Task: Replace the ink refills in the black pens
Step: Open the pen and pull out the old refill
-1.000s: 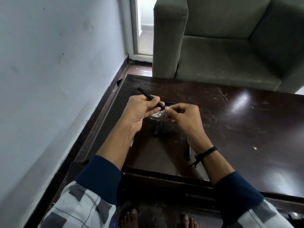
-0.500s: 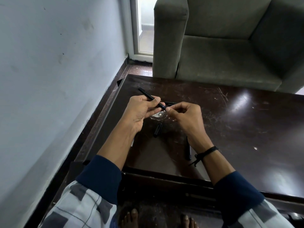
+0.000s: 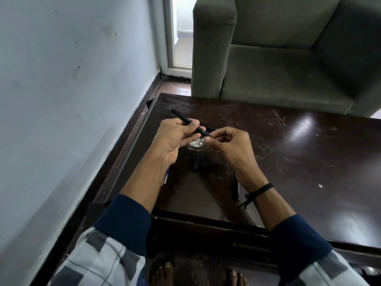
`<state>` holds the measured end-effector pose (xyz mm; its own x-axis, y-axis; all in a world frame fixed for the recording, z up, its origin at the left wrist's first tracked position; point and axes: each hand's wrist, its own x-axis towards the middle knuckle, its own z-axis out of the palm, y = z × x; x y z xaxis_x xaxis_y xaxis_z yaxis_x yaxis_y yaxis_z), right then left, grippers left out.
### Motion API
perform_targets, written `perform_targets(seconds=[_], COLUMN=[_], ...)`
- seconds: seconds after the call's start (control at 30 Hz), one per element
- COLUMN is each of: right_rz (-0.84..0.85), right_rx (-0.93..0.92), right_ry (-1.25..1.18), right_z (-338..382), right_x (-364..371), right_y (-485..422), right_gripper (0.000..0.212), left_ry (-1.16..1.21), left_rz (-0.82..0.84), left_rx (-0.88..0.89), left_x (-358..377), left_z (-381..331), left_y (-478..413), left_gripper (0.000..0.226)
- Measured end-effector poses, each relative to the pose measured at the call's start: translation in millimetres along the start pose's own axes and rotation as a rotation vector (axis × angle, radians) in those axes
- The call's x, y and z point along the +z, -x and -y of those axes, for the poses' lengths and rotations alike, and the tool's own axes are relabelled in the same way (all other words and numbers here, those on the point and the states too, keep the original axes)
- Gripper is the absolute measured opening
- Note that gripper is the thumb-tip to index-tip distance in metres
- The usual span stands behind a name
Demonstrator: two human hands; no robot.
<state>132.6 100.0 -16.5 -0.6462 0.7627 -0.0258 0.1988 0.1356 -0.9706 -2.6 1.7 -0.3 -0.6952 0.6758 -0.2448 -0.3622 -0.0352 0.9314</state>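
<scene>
Barely shifted above the table (image 3: 309,162): my left hand (image 3: 175,137) grips the black pen (image 3: 184,119); my right hand (image 3: 228,145) pinches its tip.

A scratched, glossy dark-brown wooden desk (image 3: 309,153) carries a short black pen piece (image 3: 198,163), a slim black pen (image 3: 236,188), a small clear round object (image 3: 195,143) and a thin blue-white stick (image 3: 166,178).

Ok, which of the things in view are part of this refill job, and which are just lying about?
Job: slim black plastic pen, gripped by left hand, right hand pinching its front end; short black pen cap; second black pen; thin white-and-blue refill; all lying on dark wooden table.
Lying about: grey fabric armchair; small clear round object, purpose unclear.
</scene>
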Motion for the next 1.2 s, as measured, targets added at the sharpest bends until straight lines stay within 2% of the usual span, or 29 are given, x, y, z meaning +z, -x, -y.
perform_targets(seconds=[0.1,0.33,0.57,0.73,0.93,1.07,1.2], right_rz=[-0.002,-0.04,-0.032,-0.026,-0.013,-0.043,-0.07], right_rx=[0.004,-0.033,-0.03,-0.047,-0.047,-0.043,-0.043], right_ry=[-0.032,0.001,-0.032,-0.008,-0.027,-0.045,0.023], right_z=[1.0,-1.0,-2.1,-1.7,0.0,0.8,-4.3], right_x=[-2.9,0.6,1.1,3.1,1.2,2.4,3.6], right_y=[1.0,1.6,-0.1,0.8,1.4,1.7,1.0], right_gripper=[0.018,0.003,0.023,0.003,0.026,0.01,0.007], left_ry=[0.009,-0.016,0.009,-0.001,0.01,0.001,-0.034], left_rz=[-0.004,0.005,-0.005,0.002,0.008,0.01,0.025], left_rx=[-0.001,0.008,0.01,0.006,0.001,0.002,-0.011], left_x=[-0.5,1.1,-0.6,-0.2,-0.8,0.7,2.9], left_z=[-1.1,1.2,-2.0,-1.3,1.1,2.0,4.3], left_y=[0.0,0.0,0.7,0.7,-2.2,-2.1,-0.3], left_gripper=[0.015,0.014,0.011,0.012,0.014,0.014,0.014])
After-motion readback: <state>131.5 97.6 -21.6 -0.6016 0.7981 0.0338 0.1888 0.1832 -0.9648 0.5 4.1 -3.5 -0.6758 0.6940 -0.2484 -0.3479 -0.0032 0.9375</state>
